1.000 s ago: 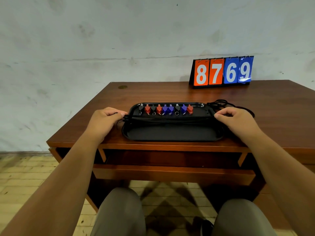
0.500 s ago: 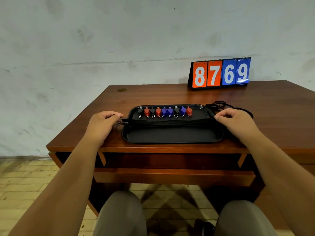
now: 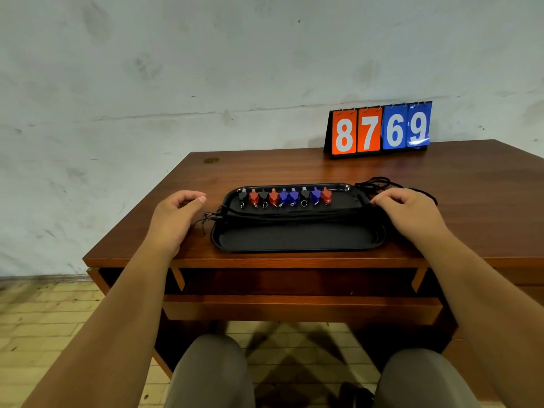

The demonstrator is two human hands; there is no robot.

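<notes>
A black tray (image 3: 297, 248) lies near the front edge of a wooden desk (image 3: 265, 169). Along its far side stands a row of several red, blue and black whistles (image 3: 284, 196) with key rings. A bundle of black cords (image 3: 294, 214) stretches across the tray from left to right. My left hand (image 3: 173, 219) rests on the desk to the left of the tray, fingers loosely curled, holding nothing, a little apart from the cord ends. My right hand (image 3: 409, 213) is at the tray's right end, its curved fingertips touching the cords there.
A flip scoreboard (image 3: 379, 129) reading 8769 stands at the back of the desk against the wall. Loops of black cord (image 3: 379, 182) lie beyond my right hand. An open shelf (image 3: 294, 307) runs under the desktop, above my knees.
My left hand has let go of the cord ends and drawn a little to the left, away from the tray. My right hand has stayed at the tray's right end.
</notes>
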